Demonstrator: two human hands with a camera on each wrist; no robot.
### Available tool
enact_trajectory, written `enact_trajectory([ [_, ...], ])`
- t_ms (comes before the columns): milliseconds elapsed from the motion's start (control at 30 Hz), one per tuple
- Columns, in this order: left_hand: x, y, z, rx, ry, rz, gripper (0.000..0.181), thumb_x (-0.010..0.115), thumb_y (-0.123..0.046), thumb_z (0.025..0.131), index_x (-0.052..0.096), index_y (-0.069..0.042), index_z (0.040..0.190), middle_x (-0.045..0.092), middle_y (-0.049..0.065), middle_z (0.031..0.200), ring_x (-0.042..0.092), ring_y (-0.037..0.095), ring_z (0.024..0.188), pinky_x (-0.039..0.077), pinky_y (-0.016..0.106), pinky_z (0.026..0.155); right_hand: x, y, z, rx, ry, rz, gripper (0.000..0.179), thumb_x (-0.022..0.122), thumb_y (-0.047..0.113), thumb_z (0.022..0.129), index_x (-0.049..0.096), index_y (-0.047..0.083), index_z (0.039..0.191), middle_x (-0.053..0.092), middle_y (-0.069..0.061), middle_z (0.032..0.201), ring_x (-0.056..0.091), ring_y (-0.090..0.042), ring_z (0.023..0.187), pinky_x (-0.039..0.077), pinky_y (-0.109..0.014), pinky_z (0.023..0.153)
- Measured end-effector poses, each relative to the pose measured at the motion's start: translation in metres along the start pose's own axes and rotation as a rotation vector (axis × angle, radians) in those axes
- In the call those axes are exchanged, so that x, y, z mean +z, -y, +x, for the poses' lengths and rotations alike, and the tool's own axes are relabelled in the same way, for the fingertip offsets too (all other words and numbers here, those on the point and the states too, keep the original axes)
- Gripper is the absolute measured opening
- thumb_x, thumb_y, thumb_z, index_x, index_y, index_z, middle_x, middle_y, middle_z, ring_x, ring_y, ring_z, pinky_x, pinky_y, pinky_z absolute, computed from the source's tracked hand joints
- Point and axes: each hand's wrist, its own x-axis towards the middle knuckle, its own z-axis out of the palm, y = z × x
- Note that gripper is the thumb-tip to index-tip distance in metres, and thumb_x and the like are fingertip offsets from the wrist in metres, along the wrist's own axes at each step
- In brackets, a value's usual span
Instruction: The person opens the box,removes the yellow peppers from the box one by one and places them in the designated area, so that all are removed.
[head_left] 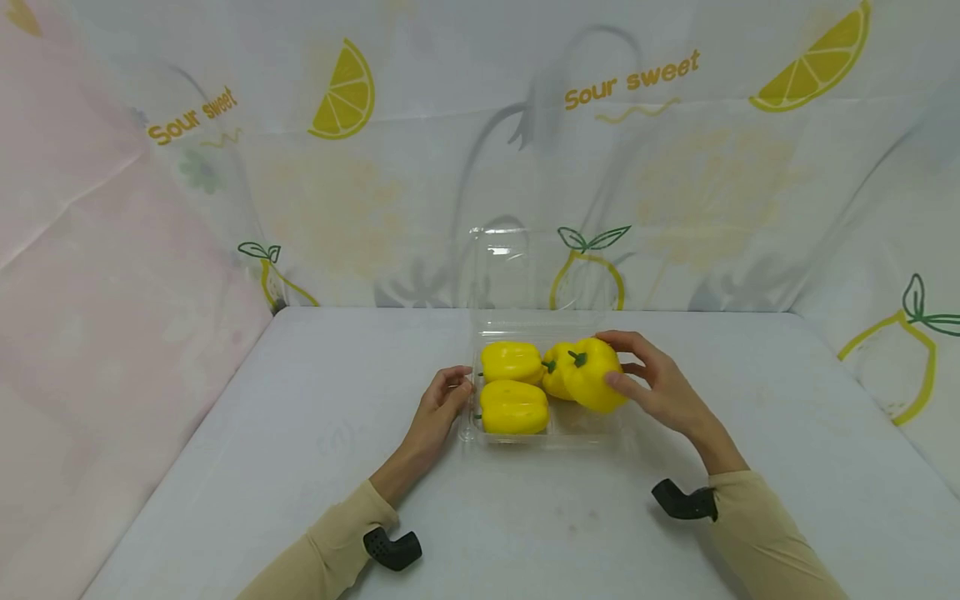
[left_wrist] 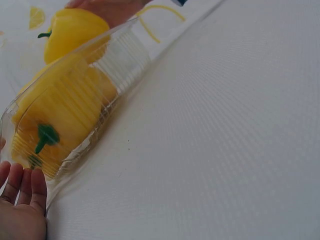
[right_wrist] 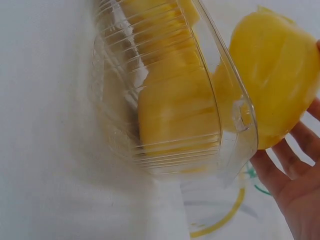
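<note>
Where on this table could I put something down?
The white table looks bare left of the left hand, right of the right hand, and between the sleeves in front of the clear box. The box is crowded: three yellow peppers lie inside, and the right hand holds a fourth pepper over its right side.

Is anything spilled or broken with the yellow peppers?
No, nothing stands out. Three peppers lie in the clear box, the right hand holds another pepper above it, and the lid stands open. I see no spill or break.
</note>
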Motion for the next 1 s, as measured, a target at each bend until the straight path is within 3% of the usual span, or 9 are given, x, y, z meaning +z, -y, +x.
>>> enact_trajectory([
  [367,0.001,-0.001,-0.001,-0.010,-0.003,0.002,0.033,0.049,-0.026,0.098,0.048,-0.015,0.129,0.050,0.003,0.114,0.051,0.014,0.103,0.042,0.028,0.093,-0.008,-0.003,0.001,0.015,-0.083,0.053,0.045,0.052,0.003,0.094,0.041,0.004,0.137,0.046,-0.018,0.135,0.046,0.002,0.115,0.045,-0.010,0.088],
  [1000,0.001,-0.001,-0.001,-0.019,0.007,-0.020,0.034,0.050,-0.026,0.098,0.048,-0.014,0.130,0.050,0.003,0.114,0.052,0.013,0.104,0.043,0.028,0.093,-0.017,-0.007,0.000,0.152,-0.224,0.023,0.042,0.048,0.019,0.099,0.041,0.007,0.139,0.044,-0.014,0.137,0.047,0.002,0.111,0.040,-0.007,0.089],
])
